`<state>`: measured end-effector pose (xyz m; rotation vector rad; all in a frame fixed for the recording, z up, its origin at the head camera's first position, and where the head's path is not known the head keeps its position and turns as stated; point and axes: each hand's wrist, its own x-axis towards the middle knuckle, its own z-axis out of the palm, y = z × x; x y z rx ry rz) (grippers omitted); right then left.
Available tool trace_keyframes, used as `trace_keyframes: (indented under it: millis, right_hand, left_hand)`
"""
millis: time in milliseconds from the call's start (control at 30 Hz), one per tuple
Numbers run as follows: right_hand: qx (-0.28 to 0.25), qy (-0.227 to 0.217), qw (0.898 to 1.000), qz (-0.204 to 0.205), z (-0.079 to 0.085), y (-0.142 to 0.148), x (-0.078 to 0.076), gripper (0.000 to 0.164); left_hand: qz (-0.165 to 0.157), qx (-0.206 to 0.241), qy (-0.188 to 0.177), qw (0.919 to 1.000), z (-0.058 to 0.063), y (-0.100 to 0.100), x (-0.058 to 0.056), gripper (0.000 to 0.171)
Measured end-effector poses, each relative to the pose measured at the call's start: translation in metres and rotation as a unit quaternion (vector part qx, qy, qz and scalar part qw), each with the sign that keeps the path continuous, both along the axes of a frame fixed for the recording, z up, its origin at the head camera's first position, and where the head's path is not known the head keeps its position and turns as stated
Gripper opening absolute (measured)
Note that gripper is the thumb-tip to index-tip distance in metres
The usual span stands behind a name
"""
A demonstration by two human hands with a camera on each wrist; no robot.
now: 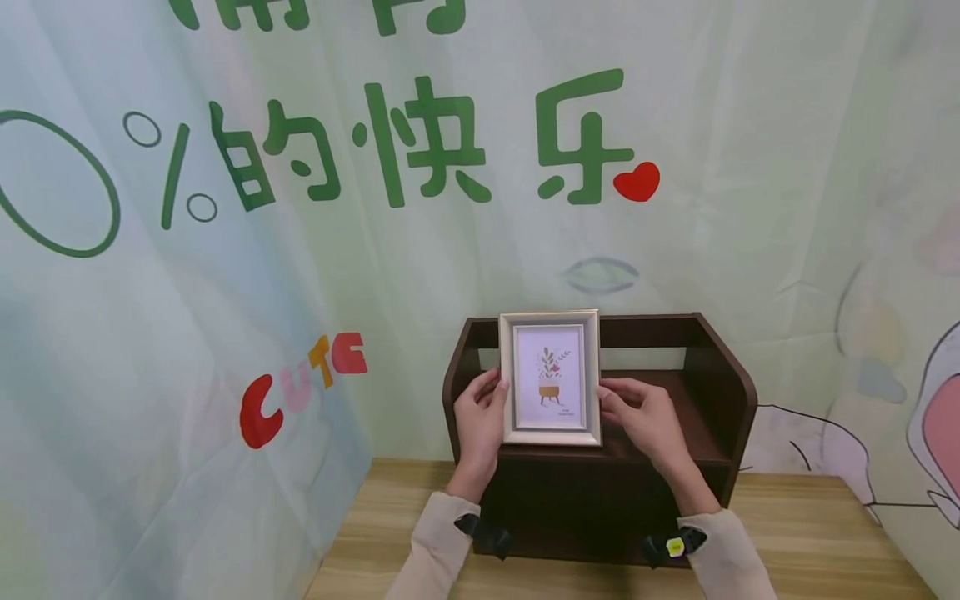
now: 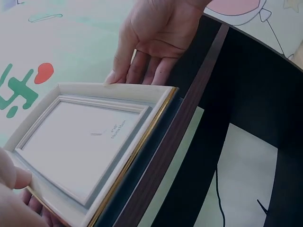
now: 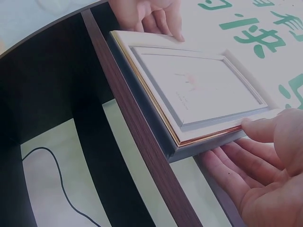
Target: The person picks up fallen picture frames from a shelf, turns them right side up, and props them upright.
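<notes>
A picture frame (image 1: 551, 437) with a cream border and a potted-plant print stands upright in front of the upper level of a dark brown shelf (image 1: 600, 500). My left hand (image 1: 480, 417) pinches its left edge, thumb on the front and fingers behind. On the opposite edge my right hand (image 1: 648, 421) grips it the same way. The left wrist view shows the picture frame (image 2: 94, 137) close to the shelf's front board (image 2: 189, 104). In the right wrist view, the right thumb (image 3: 260, 128) lies on the border and the fingers curl under the back.
The shelf stands on a wood-grain table (image 1: 810, 517), with raised sides and a back rail. Behind and to the left hangs a printed cloth (image 1: 450, 250) with green characters, a red heart (image 1: 637, 182) and the letters "CUTE". Each wrist wears a black strap.
</notes>
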<state>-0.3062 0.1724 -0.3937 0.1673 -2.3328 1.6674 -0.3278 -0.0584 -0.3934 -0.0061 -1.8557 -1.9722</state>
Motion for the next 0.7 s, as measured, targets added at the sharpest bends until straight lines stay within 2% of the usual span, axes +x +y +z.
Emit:
trace_keyframes:
  millis: [233,333,433,533,600,633,700]
  right_hand:
    - [0.005,-0.001,1.0,-0.002,0.0,0.001,0.001,0.044]
    - [0.024,0.005,1.0,-0.013,0.003,0.004,0.006,0.047]
    - [0.062,0.008,0.997,-0.04,0.009,0.011,0.018,0.054]
    - [0.113,0.024,0.99,-0.076,0.018,0.02,0.036,0.058]
    - [0.141,0.049,0.984,-0.099,0.024,0.027,0.049,0.053]
    - [0.151,0.065,0.98,-0.109,0.026,0.032,0.056,0.049]
    - [0.163,0.111,0.972,-0.129,0.029,0.042,0.07,0.041]
  left_hand:
    - [0.01,-0.015,0.007,0.9998,0.0,0.002,0.0,0.029]
    - [0.019,-0.06,0.013,0.9979,0.002,0.002,0.006,0.03]
    - [0.034,-0.126,0.014,0.9913,0.005,0.0,0.022,0.034]
    - [0.035,-0.189,0.036,0.9806,0.011,-0.008,0.047,0.034]
    - [0.032,-0.229,0.073,0.9703,0.016,-0.017,0.064,0.033]
    - [0.031,-0.25,0.098,0.9628,0.019,-0.022,0.071,0.033]
    - [0.044,-0.302,0.143,0.9416,0.024,-0.035,0.08,0.033]
